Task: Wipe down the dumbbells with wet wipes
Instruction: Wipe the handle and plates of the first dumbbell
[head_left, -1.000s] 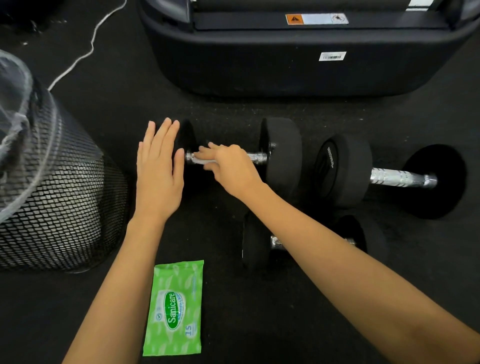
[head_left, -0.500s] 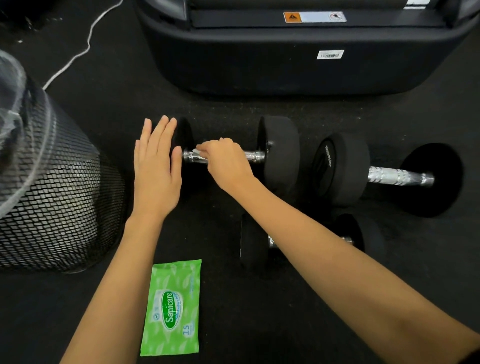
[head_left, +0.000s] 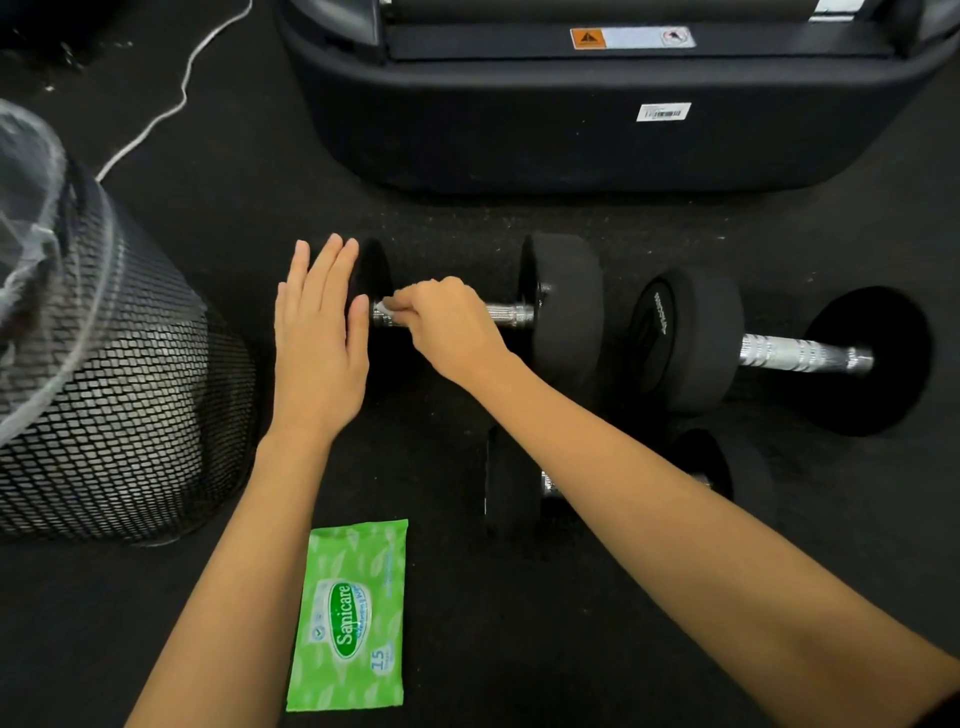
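**Wipe on bar, left end**

I see right hand (head_left: 451, 327) fingers curled, pinching the wipe (head_left: 385, 307) onto the dumbbell (head_left: 563, 306) bar beside its left plate. Left hand (head_left: 319, 332) flat, fingers straight and together, pressed against that plate. Right forearm hides part of the near dumbbell (head_left: 511, 488); a third (head_left: 685, 338) lies right. Pack (head_left: 350, 618) near, bin (head_left: 114, 395) left. Since 0.5 s ago: right hand further left along the bar.

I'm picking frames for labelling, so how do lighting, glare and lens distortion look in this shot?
Head view: sharp, no motion blur; wide-angle bending bows the mesh bin at the edge; the black dumbbell ends merge into the dark floor; bright glare on the chrome handle; the wipe under the right hand and the green wipes pack read clearly.
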